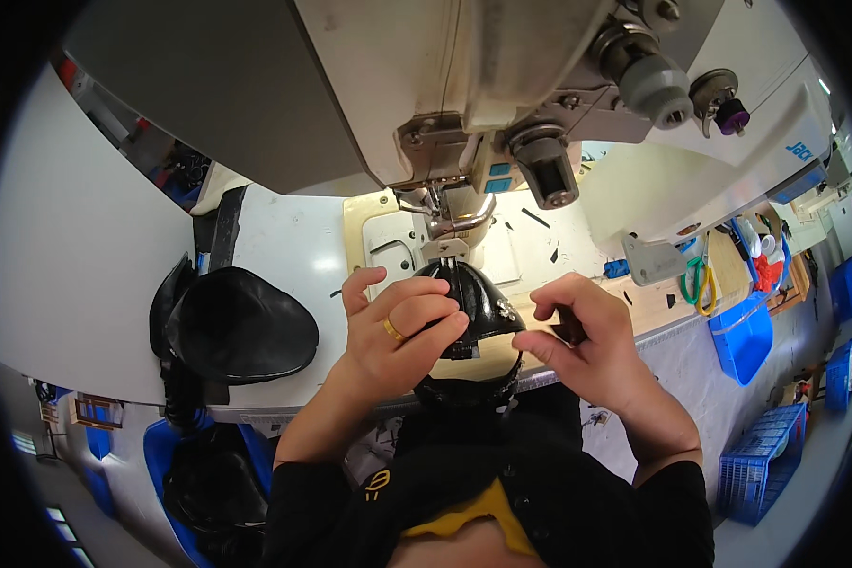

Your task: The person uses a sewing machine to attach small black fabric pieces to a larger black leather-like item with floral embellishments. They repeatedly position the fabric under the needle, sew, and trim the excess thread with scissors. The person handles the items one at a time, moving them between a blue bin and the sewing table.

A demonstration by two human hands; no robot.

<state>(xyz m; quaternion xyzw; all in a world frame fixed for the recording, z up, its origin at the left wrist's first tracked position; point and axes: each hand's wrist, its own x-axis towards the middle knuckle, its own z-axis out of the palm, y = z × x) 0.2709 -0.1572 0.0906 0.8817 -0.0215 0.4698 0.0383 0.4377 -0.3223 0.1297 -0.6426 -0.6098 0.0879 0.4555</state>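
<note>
A black glossy curved piece (478,292), leather-like with silver ornaments on its right side, lies below the presser foot (447,251) of a sewing machine. My left hand (396,331), wearing a gold ring, presses thumb and fingers together at a dark strip on the piece's left part. To the right of the piece, my right hand (592,331) is curled around a small dark thing (568,327) that is mostly hidden. Its thumb reaches toward the piece's right edge. The near part of the piece hangs at the table's front edge.
The sewing machine's head (407,76) hangs over the work. Black cupped pieces (244,322) are stacked at the left. Dark scraps (536,218) lie on the table. Scissors (706,284) and a blue bin (743,341) are at the right; a filled blue bin (166,483) stands lower left.
</note>
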